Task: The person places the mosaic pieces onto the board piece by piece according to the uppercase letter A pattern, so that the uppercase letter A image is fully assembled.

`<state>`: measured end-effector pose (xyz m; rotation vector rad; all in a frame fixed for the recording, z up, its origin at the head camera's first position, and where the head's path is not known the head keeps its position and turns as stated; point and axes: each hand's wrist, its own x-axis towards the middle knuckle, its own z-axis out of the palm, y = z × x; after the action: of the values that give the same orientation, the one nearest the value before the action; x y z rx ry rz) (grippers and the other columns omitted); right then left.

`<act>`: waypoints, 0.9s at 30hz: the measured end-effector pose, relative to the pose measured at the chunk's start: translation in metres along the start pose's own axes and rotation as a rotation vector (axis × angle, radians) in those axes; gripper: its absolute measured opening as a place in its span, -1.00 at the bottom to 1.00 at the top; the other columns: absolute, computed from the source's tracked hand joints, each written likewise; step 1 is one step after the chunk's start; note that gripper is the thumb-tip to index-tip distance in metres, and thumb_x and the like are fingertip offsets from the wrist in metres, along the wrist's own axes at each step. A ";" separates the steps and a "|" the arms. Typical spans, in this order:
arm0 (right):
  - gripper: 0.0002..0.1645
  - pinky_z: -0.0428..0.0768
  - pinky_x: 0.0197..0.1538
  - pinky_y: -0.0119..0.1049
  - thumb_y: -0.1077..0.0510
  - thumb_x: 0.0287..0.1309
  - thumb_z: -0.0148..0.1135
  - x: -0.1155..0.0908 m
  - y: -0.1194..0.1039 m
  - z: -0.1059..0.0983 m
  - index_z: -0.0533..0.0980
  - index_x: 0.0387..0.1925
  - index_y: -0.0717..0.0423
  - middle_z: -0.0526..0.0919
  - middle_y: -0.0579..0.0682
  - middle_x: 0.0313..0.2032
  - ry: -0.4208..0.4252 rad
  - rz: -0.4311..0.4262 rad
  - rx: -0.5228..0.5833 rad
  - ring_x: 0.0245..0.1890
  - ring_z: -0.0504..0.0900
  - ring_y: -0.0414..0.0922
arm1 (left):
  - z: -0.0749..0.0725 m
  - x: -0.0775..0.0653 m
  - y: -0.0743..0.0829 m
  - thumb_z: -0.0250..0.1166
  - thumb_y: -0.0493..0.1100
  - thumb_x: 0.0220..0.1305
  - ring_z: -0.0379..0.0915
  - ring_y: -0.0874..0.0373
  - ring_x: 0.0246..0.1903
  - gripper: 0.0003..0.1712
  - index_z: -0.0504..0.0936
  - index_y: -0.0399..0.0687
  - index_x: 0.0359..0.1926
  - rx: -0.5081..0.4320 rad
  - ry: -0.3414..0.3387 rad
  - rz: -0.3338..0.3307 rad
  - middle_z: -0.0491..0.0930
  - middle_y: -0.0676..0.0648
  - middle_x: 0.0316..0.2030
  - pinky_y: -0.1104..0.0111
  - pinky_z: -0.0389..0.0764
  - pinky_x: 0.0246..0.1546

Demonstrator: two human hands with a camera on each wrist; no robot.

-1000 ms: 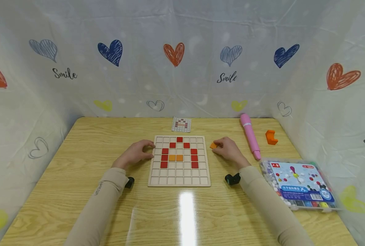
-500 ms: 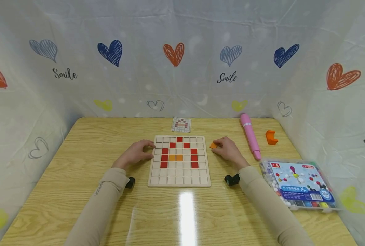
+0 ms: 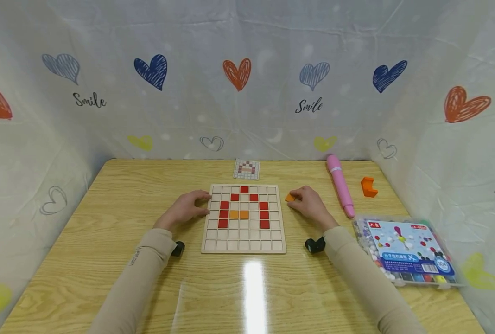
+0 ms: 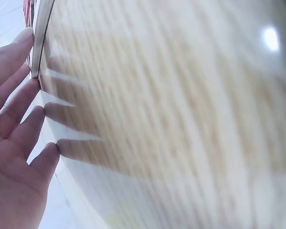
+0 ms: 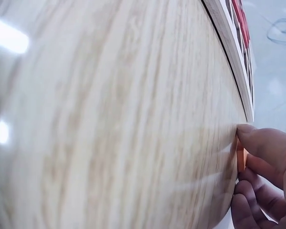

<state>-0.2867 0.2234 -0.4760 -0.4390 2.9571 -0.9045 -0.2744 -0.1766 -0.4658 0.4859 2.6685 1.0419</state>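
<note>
A square wooden grid board (image 3: 244, 246) lies in the middle of the table in the head view. Red tiles (image 3: 264, 215) form an arch on it, with two orange tiles (image 3: 239, 214) side by side inside. At the board's left edge, my left hand (image 3: 183, 208) rests with its fingers spread and loosely bent. The left wrist view shows its fingertips (image 4: 25, 36) at the board's side and on the tabletop. Right of the board, my right hand (image 3: 311, 204) pinches an orange square tile (image 3: 289, 197) between thumb and fingers, close to the table surface.
Behind the board lies a small pattern card (image 3: 246, 170). To the right are a pink pen-like stick (image 3: 340, 185), an orange bracket-shaped piece (image 3: 368, 187) and a clear plastic box (image 3: 408, 250) with a molecule label. A heart-printed curtain (image 3: 272, 116) surrounds the table.
Both hands, the board and the tiles stay where they were. Only the head view has shifted very slightly.
</note>
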 end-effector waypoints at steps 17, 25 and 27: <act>-0.58 0.52 0.14 0.01 0.11 0.25 0.31 0.003 -0.018 -0.005 0.61 0.05 0.29 0.66 0.20 -0.02 -0.036 0.022 0.007 0.02 0.56 0.11 | -0.001 -0.001 0.003 0.34 -0.19 0.28 0.05 -0.21 0.41 -0.41 0.45 -0.27 0.29 0.017 -0.008 0.003 0.30 -0.24 0.36 -0.04 0.09 0.42; -0.61 0.61 0.01 -0.09 0.13 0.23 0.32 -0.004 -0.046 0.000 0.62 0.04 0.24 0.65 0.14 -0.05 -0.078 -0.022 0.077 -0.09 0.61 0.02 | 0.000 0.000 0.004 0.33 -0.20 0.29 0.01 -0.21 0.43 -0.40 0.43 -0.27 0.31 0.000 -0.011 -0.015 0.27 -0.23 0.39 -0.04 0.07 0.43; -0.62 0.62 0.00 -0.11 0.14 0.22 0.33 -0.005 -0.052 0.002 0.63 0.04 0.23 0.64 0.13 -0.07 -0.089 -0.045 0.089 -0.10 0.61 0.00 | 0.000 -0.001 0.004 0.33 -0.21 0.29 0.01 -0.21 0.43 -0.40 0.43 -0.27 0.31 -0.004 -0.011 -0.016 0.27 -0.23 0.39 -0.04 0.07 0.43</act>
<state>-0.2682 0.1823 -0.4492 -0.5290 2.8247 -0.9889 -0.2728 -0.1744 -0.4626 0.4680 2.6556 1.0369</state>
